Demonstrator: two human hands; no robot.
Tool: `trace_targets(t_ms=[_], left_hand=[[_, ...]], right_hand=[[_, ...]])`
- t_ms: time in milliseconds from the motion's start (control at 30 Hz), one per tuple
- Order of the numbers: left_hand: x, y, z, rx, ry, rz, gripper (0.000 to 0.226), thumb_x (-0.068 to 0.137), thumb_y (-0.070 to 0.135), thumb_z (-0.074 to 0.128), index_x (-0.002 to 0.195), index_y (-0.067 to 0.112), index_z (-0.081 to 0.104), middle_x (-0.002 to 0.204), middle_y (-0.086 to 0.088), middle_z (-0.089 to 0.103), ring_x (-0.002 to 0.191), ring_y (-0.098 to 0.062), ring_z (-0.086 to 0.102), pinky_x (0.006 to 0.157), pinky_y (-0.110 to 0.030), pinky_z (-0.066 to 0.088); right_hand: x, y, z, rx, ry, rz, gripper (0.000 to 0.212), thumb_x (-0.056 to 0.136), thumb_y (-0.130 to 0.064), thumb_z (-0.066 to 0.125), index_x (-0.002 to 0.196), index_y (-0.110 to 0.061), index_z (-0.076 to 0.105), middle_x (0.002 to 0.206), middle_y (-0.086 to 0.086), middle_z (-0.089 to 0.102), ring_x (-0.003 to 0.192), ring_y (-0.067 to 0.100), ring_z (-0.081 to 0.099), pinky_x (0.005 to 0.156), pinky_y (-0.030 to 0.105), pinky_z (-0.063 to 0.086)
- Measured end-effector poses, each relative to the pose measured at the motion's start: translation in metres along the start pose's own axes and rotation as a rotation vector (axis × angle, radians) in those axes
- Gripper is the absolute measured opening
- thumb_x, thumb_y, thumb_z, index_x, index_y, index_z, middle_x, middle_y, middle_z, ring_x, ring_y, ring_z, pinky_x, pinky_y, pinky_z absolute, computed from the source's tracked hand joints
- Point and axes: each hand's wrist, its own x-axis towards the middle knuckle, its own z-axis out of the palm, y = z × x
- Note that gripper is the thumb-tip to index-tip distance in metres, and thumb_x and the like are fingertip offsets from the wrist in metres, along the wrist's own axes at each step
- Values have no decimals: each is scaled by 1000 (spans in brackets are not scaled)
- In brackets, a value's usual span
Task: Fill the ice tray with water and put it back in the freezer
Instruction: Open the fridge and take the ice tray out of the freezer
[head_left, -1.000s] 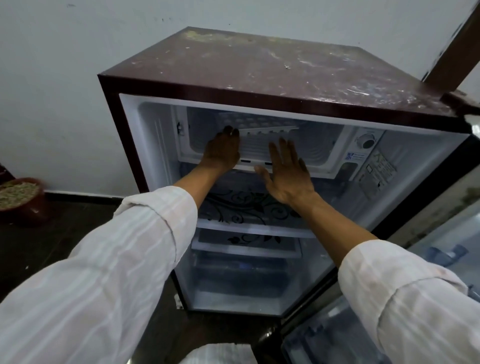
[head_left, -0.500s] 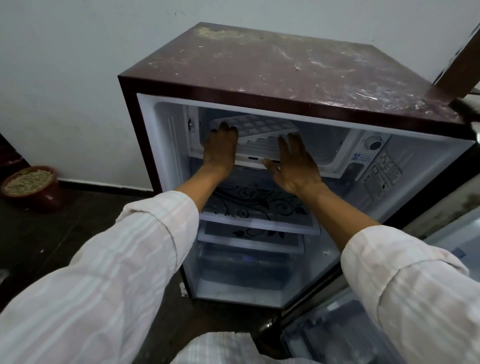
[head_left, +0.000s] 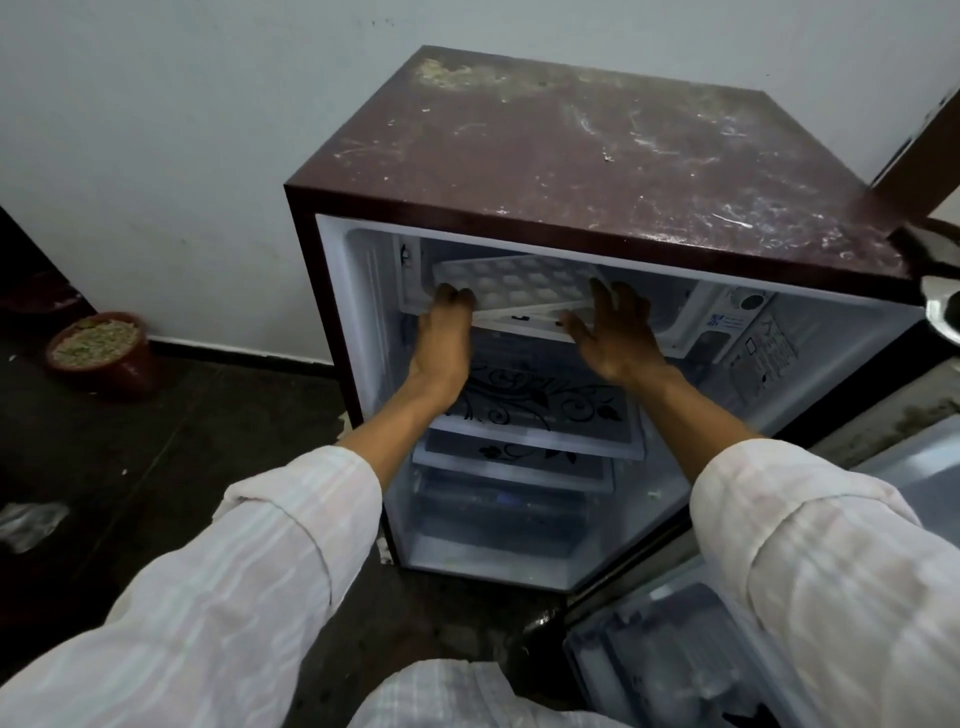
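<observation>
Head view: one ice tray (head_left: 519, 283) is being held inside the freezer compartment (head_left: 670, 312), between two hands, cells facing up, long axis running left to right. The right hand (head_left: 618, 335), fingers straight and spread, is touching its right end. The left hand (head_left: 445, 332) is meeting its near left corner with bent fingertips; whether they are gripping cannot be told.

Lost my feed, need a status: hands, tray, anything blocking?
Left hand grips tray left end; right hand flat against right end. Tray tilted, partway in freezer. Nothing blocking seen.
</observation>
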Motion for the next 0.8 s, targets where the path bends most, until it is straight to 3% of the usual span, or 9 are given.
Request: trace_targets(t_ms=[133,200,300,500,567,633,700,800], left_hand=[[-6,2,-2,12,9,17,33,89,-16,44,111,0,62,119,-21,54,102,-34,53,82,-29,36],[-10,2,-4,-30,31,16,36,83,-23,46,106,-1,65,116,-19,56,93,-26,57,79,-27,48],[-14,-2,-4,-32,65,58,38,77,-27,54,101,-1,69,109,-19,61,88,-29,66,73,-30,57],[-32,-7,-12,-140,96,53,39,83,-25,53,111,-3,69,116,-17,62,98,-24,65,90,-16,51],[-42,-12,-15,-181,125,45,32,87,-21,54,112,-5,67,113,-13,62,98,-12,62,94,-16,51],[-52,-14,-22,-216,145,48,25,91,-15,54,111,-7,66,106,-7,62,94,2,57,93,-15,50],[-64,-17,-27,-220,160,98,23,89,-15,58,107,-5,69,104,-12,62,95,-7,60,92,-14,50],[-82,-20,-34,-322,110,47,31,87,-14,62,113,1,67,113,-12,58,100,-16,62,93,-23,55]], right_hand=[[9,3,3,-7,-24,34,70,97,-64,29,155,-27,14,160,12,11,145,43,7,113,61,23],[10,-1,3,64,-17,62,69,98,-62,29,155,-26,17,160,12,14,145,43,10,113,60,22],[14,-5,5,151,64,105,68,99,-58,35,153,-19,23,157,14,21,142,42,17,112,59,25],[17,4,12,245,140,231,66,96,-60,37,144,-13,36,134,20,48,128,45,36,102,53,36],[14,8,14,248,155,227,67,96,-61,32,133,-7,47,127,23,54,123,43,43,104,50,36],[4,8,14,352,206,224,54,101,-48,35,117,-3,58,115,20,62,110,36,54,95,38,42],[-11,6,13,550,247,243,41,104,-35,40,109,-3,64,105,13,66,93,27,59,73,27,43],[-43,4,17,819,257,326,29,102,-29,48,115,-9,64,108,5,66,98,21,60,81,28,44]])
